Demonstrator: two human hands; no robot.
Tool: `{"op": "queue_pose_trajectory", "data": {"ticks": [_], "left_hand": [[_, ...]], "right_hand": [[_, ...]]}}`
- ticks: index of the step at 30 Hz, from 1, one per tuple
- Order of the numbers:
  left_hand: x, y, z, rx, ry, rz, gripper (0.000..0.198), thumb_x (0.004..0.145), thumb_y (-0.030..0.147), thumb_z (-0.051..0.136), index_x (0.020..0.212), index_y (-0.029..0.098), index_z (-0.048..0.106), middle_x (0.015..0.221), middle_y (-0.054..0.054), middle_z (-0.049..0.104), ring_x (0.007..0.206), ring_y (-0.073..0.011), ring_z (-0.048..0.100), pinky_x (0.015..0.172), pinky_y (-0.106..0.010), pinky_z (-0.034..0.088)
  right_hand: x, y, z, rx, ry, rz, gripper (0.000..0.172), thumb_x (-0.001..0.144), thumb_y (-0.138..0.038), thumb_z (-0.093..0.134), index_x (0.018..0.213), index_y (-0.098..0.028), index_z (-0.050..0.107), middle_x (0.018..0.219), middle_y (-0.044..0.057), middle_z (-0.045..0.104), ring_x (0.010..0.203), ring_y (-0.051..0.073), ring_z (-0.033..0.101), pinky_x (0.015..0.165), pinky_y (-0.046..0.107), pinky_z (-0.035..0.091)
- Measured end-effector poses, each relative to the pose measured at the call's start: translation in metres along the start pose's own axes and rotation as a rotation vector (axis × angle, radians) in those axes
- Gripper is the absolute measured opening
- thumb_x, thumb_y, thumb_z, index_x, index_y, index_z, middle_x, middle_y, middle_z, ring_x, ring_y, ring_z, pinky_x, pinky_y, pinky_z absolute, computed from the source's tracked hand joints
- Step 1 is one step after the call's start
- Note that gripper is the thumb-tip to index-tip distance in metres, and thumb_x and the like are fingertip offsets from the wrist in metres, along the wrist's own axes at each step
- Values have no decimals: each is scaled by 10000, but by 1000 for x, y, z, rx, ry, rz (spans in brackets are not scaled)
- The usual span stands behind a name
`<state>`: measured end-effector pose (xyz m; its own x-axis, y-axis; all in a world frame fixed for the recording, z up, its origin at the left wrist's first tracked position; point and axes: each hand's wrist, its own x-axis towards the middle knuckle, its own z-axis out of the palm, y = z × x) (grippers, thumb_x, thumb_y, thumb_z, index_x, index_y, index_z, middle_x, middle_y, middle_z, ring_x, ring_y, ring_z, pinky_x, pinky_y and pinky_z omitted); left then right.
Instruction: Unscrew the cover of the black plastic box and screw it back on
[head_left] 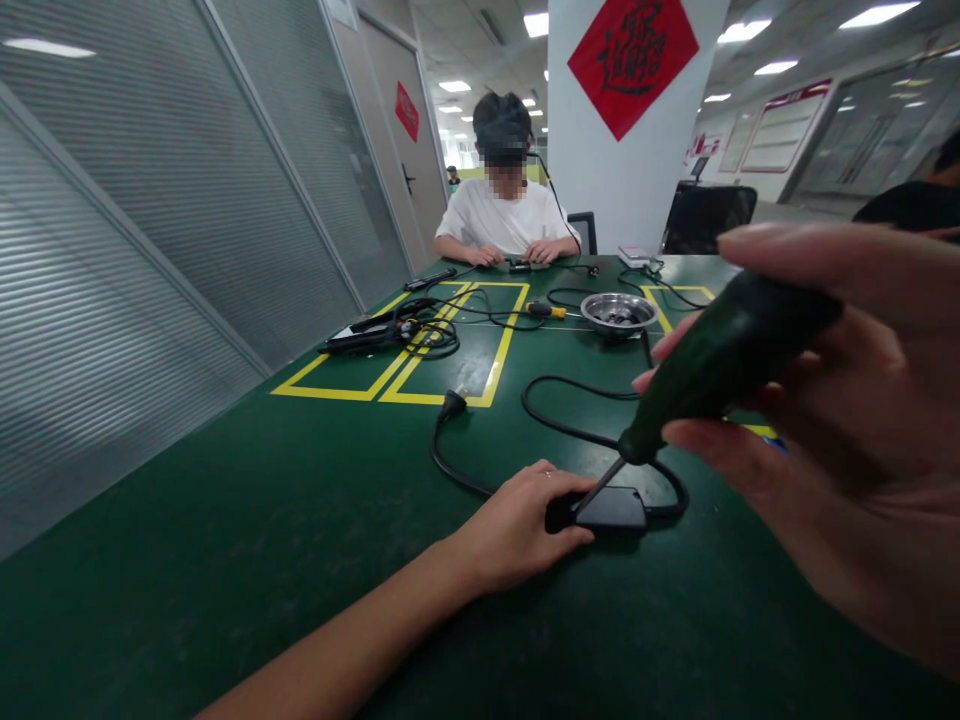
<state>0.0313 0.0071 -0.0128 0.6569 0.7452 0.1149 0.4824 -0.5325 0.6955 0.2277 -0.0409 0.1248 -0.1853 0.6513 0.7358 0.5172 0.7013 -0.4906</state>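
On the green tabletop lies a small black box (615, 508) with a black cord leaving each end, like a power adapter. My left hand (517, 525) grips its left end between thumb and fingers. One cord runs left to a two-pin plug (454, 402). Close to the camera, my right hand (840, 430) is closed around the dark green handle of a screwdriver (701, 370). The screwdriver is tilted, and its thin shaft reaches down to the box's top near my left fingers. Whether the tip sits in a screw cannot be made out.
Across the table (225, 540) a person in a white shirt (508, 215) handles a small dark item. A metal bowl (619, 314) holds small dark pieces. Beside it lies a yellow-and-black screwdriver (546, 311). Tangled black cables (435, 335) lie at left over yellow tape outlines.
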Motion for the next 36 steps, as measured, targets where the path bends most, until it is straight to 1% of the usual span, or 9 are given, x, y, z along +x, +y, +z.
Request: {"op": "queue_pose_trajectory", "data": {"ticks": [3, 6, 8, 11, 17, 21, 25, 31, 36], "left_hand": [[0, -1, 2, -1, 14, 17, 417, 808, 258, 713, 1206, 237, 588, 1076, -21, 647, 995, -214, 553, 900, -330, 419], [-1, 1, 1, 7, 13, 7, 411, 807, 260, 715, 1199, 245, 592, 1032, -16, 649, 969, -213, 559, 872, -326, 429], [-1, 3, 0, 3, 11, -13, 424, 807, 268, 716, 1210, 248, 589, 1017, -20, 640, 959, -213, 563, 856, -323, 438], [-1, 3, 0, -9, 14, -25, 431, 806, 274, 718, 1216, 245, 589, 1038, -27, 634, 981, -217, 562, 873, -327, 439], [-1, -2, 3, -5, 14, 3, 423, 811, 301, 711, 1210, 240, 587, 1068, -35, 646, 1019, -237, 555, 912, -349, 425], [-1, -3, 3, 8, 21, -3, 394, 806, 312, 715, 1174, 222, 606, 1027, -45, 640, 986, -228, 558, 879, -340, 439], [-1, -2, 2, 7, 17, -23, 371, 806, 320, 711, 1149, 214, 617, 1022, -52, 631, 964, -225, 558, 864, -339, 444], [-1, 1, 1, -5, 25, -8, 388, 801, 286, 719, 1171, 244, 610, 1006, -24, 623, 973, -211, 551, 863, -318, 434], [-1, 1, 0, -12, 20, -20, 409, 799, 302, 720, 1186, 232, 608, 1014, -35, 613, 971, -211, 551, 870, -321, 436]], "right_hand": [[6, -2, 0, -58, -67, -127, 660, 748, -161, 680, 1230, -539, 435, 1306, -189, 500, 1171, 174, 547, 958, 345, 539], [7, -4, 1, -49, -99, -41, 523, 840, -181, 544, 1285, -435, 440, 1308, -119, 530, 1180, 190, 550, 1012, 371, 508], [5, -4, 3, -41, -42, 11, 482, 847, -193, 533, 1285, -382, 466, 1259, -80, 572, 1116, 193, 593, 986, 366, 530], [3, -4, 5, -95, 79, 17, 464, 785, -274, 663, 1217, -379, 531, 1206, -97, 596, 1065, 174, 612, 958, 315, 542], [7, -8, 3, -214, 16, -78, 474, 757, -434, 679, 1199, -341, 535, 1145, -85, 624, 975, 170, 648, 814, 292, 596], [8, -13, 3, -260, 43, -74, 450, 791, -327, 653, 1229, -330, 546, 1134, -70, 612, 982, 161, 641, 863, 300, 577], [4, -9, 4, -178, -10, -10, 548, 803, -204, 584, 1319, -314, 436, 1243, -51, 581, 1074, 165, 610, 932, 304, 551], [2, 3, 6, -141, 73, -39, 547, 741, -272, 697, 1250, -312, 502, 1267, -38, 557, 1067, 174, 607, 892, 275, 559], [0, 3, 4, -53, -13, 36, 627, 805, -218, 585, 1380, -336, 364, 1296, -18, 552, 1133, 205, 581, 958, 369, 529]]}}
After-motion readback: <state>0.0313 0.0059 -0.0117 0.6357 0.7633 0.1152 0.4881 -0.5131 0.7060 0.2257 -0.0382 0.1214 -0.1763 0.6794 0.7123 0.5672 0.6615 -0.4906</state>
